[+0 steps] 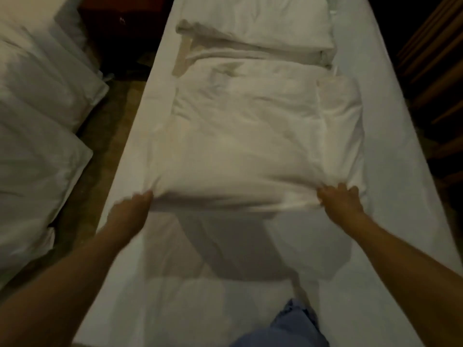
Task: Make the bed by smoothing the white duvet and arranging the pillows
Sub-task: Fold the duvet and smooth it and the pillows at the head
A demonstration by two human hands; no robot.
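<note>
A folded white duvet (pixel 250 136) lies bunched across the middle of a narrow bed with a white sheet (pixel 390 151). My left hand (pixel 134 209) grips the duvet's near left corner, fingers curled into the fabric. At the near right corner my right hand (pixel 339 199) holds the edge the same way. The near edge is lifted a little and blurred. One white pillow (pixel 255 20) lies at the head of the bed, beyond the duvet.
A second bed with white bedding and pillows (pixel 37 116) stands to the left across a narrow strip of floor (pixel 100 136). Dark wooden furniture (pixel 433 61) lines the right side. My blue-clothed knee (pixel 288 329) rests on the near part of the mattress.
</note>
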